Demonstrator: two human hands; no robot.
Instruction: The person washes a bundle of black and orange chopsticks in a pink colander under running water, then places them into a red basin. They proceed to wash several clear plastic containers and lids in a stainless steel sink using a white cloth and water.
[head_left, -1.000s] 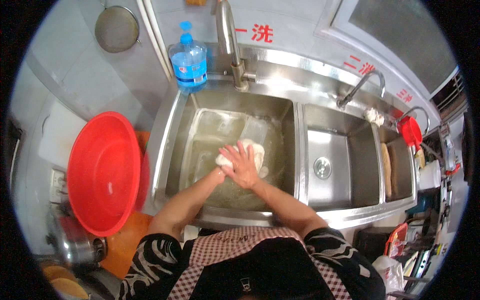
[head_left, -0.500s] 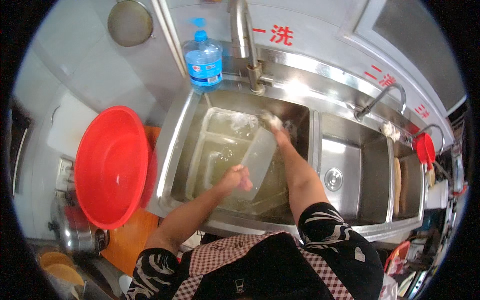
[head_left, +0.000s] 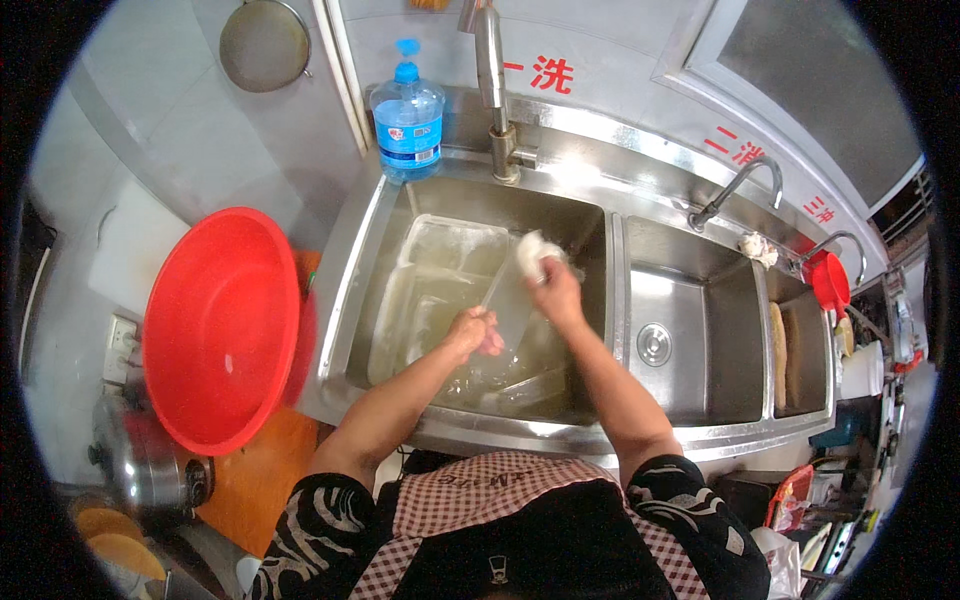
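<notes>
Over the murky water in the left sink basin [head_left: 365,290], my left hand [head_left: 474,333] is closed on the near-left edge of a translucent flat plastic panel [head_left: 512,308], which looks like a container lid. A white cloth [head_left: 536,253] is bunched in my right hand [head_left: 555,292], at the panel's far right side. Whether the cloth touches the panel is hard to tell. Beneath the hands, a pale rectangular plastic container [head_left: 465,222] lies in the water on the left. Another clear piece [head_left: 530,392] lies under the water near the front.
A blue pump bottle [head_left: 408,135] stands at the back left corner, beside the tall faucet [head_left: 500,150]. To the left is a large red basin [head_left: 222,335]. Right of my sink come a middle basin [head_left: 690,380] and a narrower one, with a red ladle [head_left: 828,282] behind.
My right hand has drawn nearer and the cloth has come into clear sight. The panel has tipped to a steeper angle, while my left hand keeps its hold. The view has shifted slightly.
</notes>
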